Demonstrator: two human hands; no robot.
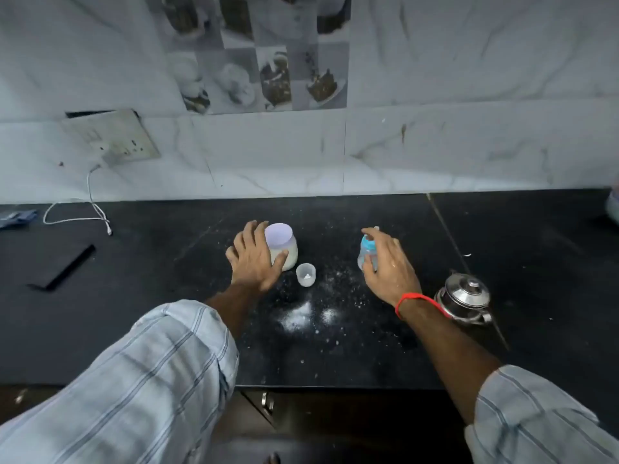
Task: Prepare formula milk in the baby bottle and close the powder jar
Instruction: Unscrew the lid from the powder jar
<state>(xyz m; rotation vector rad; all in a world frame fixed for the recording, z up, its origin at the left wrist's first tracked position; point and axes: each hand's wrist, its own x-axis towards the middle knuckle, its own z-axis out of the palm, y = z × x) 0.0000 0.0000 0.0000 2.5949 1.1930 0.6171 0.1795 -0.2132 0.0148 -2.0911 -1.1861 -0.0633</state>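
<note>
A clear powder jar (287, 250) with white powder and a pale lilac lid stands upright on the black counter (167, 296). My left hand (254, 259) wraps its left side, thumb on the front. A small baby bottle (366, 251) with a blue collar stands to the right; my right hand (390, 267) grips it from the right, fingers over its top. A small clear cap or scoop cup (305, 274) sits between them, just in front of the jar. White powder (298, 316) is spilled on the counter in front.
A lidded steel pot (465, 298) stands right of my right wrist. At the left lie a dark flat phone or case (63, 267) and a white charger cable (87, 216) from the wall socket (114, 137). The marble-tiled wall backs the counter; a drawer handle (268, 401) shows below the front edge.
</note>
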